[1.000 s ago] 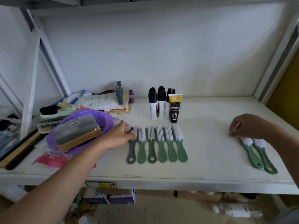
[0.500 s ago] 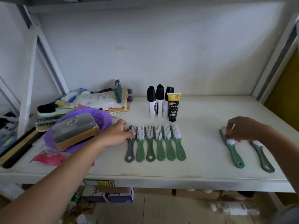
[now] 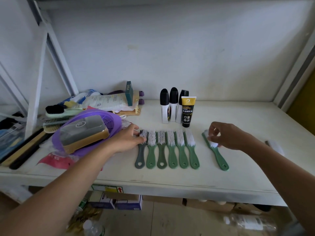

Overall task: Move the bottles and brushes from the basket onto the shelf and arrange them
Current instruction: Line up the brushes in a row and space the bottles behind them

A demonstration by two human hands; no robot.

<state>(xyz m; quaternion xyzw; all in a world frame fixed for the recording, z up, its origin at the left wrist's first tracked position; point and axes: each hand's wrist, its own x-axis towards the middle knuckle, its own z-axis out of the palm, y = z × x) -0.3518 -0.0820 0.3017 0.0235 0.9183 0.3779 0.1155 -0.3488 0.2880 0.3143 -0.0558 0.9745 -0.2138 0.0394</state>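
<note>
— White shelf first: how far along are we?

— Well along, I'd judge from my screen. The purple basket sits at the shelf's left end with a boxed brush lying in it, so that one is left to move. At the front middle six brushes lie in a tight row, handles toward me. Just behind them three bottles and a tube stand upright.

— And to the right?

— One green brush lies apart from the row, tilted, not yet lined up. Something pale shows behind my right forearm, too blurred to name.

— Hands?

— My left hand reaches across, fingers fairly straight, touching the head of the grey brush at the row's left end. My right hand is over the green brush, fingertips pinching its bristle head.
</note>
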